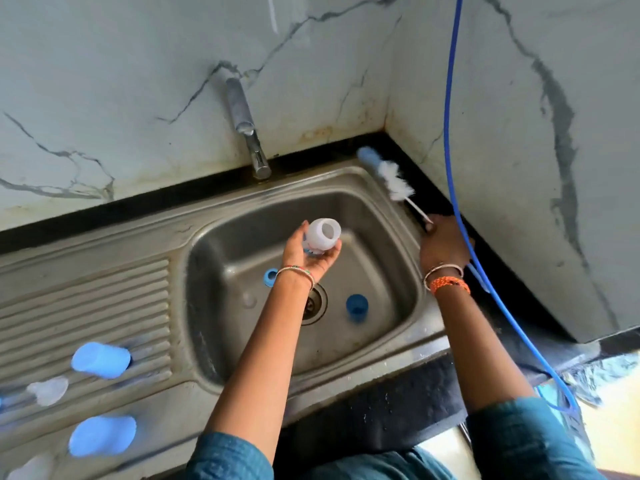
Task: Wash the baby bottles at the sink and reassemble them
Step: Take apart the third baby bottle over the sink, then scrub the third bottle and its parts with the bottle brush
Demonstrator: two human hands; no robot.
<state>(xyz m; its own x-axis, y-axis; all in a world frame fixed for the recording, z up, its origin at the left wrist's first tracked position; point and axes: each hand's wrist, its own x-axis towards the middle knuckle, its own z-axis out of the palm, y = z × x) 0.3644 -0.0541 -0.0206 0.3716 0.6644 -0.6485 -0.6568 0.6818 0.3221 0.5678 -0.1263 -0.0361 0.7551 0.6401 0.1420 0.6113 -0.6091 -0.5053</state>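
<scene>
I've got the bottle [323, 236] cupped in my left hand [311, 252] over the sink [214, 258], mouth facing up at me; my right hand [443, 242] grips the bottle brush [391, 180] handle, bristles lying on the sink's back-right rim

The bottle [323, 236] is translucent white, with a blue part showing under it. The sink [242, 209] is dull grey steel with a ribbed pattern on its left half. In the basin lie a blue ring [270, 276] and a deeper blue cap [357, 307]. Two light blue caps [101, 360] lie on the ribs (blurred), beside a clear, whitish teat [48, 390]. The brush [388, 176] has white bristles and a pale blue tip. The counter [429, 386] is black. The wall [138, 81] is white marble with grey veins. The hose [450, 133] is blue. Sleeves [228, 457] are teal; one wristband [450, 285] is orange.
</scene>
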